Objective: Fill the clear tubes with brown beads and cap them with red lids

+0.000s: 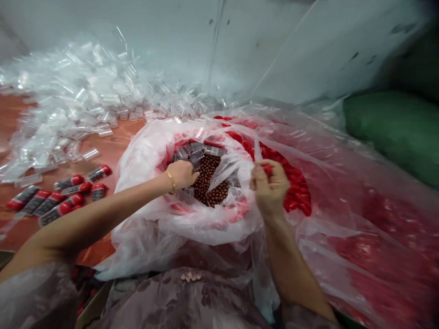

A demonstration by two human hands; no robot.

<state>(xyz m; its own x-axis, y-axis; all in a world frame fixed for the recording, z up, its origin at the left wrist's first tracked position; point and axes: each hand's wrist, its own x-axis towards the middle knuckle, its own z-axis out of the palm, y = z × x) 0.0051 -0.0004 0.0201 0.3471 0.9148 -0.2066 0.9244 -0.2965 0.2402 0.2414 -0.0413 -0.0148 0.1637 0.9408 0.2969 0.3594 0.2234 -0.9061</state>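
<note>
My left hand (182,174), with a gold bracelet at the wrist, reaches over the left side of an opened white plastic bag (137,183). Its fingers are curled down, and whatever they grip is hidden. Below it lie small round brown beads (207,176), with several clear plastic tubes (197,151) among them at the bag's far side. My right hand (270,187) is closed at the bag's right rim, pinching a red cap (267,170). Just beyond it, many red caps (298,189) show through the mouth of a second clear bag.
A large heap of clear tubes (82,91) covers the back left of the orange-red table (113,141). Red-capped tubes filled with dark beads (51,203) lie at the left. A green sack (391,128) stands at the right. A pale wall (192,41) rises behind.
</note>
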